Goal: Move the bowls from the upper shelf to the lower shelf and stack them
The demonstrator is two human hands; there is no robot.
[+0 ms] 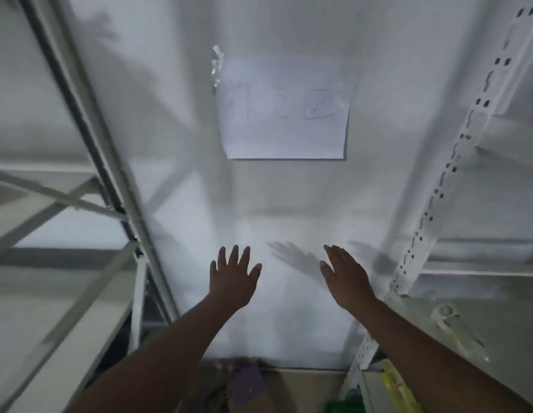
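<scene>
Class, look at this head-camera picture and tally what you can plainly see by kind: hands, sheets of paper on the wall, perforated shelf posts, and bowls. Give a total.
Hands: 2, the left hand and the right hand, both with fingers straight and holding nothing
Sheets of paper on the wall: 1
Perforated shelf posts: 1
Bowls: 0 in view
Total: 4

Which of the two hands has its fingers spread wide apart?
The left hand. We see its back flat on, with gaps showing between the fingers. The right hand is turned more edge-on, its fingers lying close together and only the thumb sticking out.
</scene>
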